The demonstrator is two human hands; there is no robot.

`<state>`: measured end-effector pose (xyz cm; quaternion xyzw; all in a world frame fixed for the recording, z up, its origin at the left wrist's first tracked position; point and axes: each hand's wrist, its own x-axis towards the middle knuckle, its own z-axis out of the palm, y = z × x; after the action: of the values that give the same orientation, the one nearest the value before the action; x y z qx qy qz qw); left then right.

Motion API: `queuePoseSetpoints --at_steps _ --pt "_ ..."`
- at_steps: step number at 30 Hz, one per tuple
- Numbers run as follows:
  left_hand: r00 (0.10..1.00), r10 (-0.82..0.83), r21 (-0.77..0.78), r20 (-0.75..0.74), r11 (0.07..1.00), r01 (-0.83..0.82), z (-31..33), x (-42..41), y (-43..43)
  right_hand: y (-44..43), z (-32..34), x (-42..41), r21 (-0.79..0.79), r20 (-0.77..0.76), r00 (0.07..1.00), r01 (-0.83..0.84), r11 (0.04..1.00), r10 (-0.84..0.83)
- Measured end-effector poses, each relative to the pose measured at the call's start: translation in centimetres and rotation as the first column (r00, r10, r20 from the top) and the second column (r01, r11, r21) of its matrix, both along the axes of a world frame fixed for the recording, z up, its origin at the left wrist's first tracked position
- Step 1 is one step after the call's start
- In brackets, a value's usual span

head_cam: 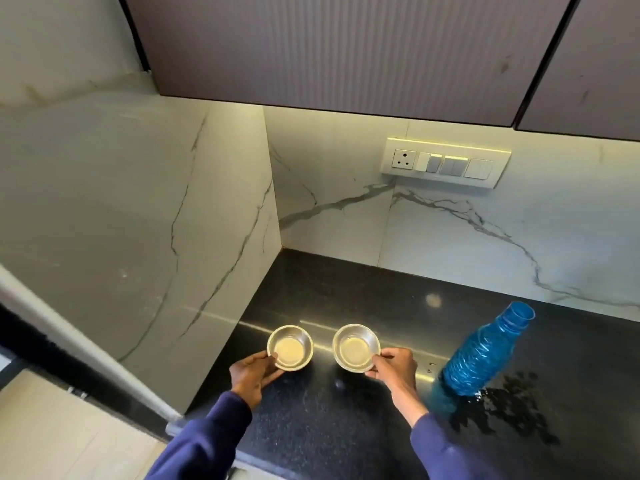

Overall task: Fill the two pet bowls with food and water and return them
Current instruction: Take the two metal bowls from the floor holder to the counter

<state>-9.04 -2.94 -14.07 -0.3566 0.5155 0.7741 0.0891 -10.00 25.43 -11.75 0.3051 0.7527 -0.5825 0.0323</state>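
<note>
Two small steel bowls sit side by side over the black granite counter [311, 427]. My left hand [251, 374] grips the near rim of the left bowl [290, 346]. My right hand [394, 367] pinches the near rim of the right bowl [355, 346]. Both bowls look shiny inside with a pale reflection at the bottom; I cannot tell whether anything is in them. A blue ribbed plastic bottle [485, 351] stands uncapped to the right of my right hand.
A marble side wall [138, 237] closes off the counter on the left, and a marble backsplash with a switch panel [445, 162] runs behind. Dark upper cabinets [346, 46] hang overhead. The counter's front edge runs by my sleeves.
</note>
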Motion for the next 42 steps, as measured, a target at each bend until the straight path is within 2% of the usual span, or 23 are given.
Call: queuePoseSetpoints --at_steps 4,8,14,33,42 --pt "1.000 -0.010 -0.015 -0.017 1.000 0.010 -0.5 -3.2 0.4 -0.2 -1.8 -2.2 0.009 0.029 0.998 0.051 0.999 -0.051" --pt "0.999 -0.019 -0.012 0.027 1.000 0.020 -1.2 -6.1 1.0 0.0 -2.9 -3.9 0.007 0.037 0.993 0.110 0.994 -0.110" --pt "0.999 -0.003 0.011 0.039 1.000 0.003 -1.7 -8.6 2.0 0.2 -3.8 -5.9 -0.077 0.039 0.984 0.178 0.981 -0.176" --pt "0.998 0.003 -0.034 0.058 0.999 -0.001 -2.1 -9.5 2.6 1.6 -5.3 -7.2 -0.108 0.061 0.996 0.063 0.992 -0.057" --pt "0.999 -0.002 -0.016 0.041 1.000 0.003 -1.2 -7.8 1.2 2.9 -4.5 -6.4 0.095 0.074 0.993 -0.095 0.991 0.088"
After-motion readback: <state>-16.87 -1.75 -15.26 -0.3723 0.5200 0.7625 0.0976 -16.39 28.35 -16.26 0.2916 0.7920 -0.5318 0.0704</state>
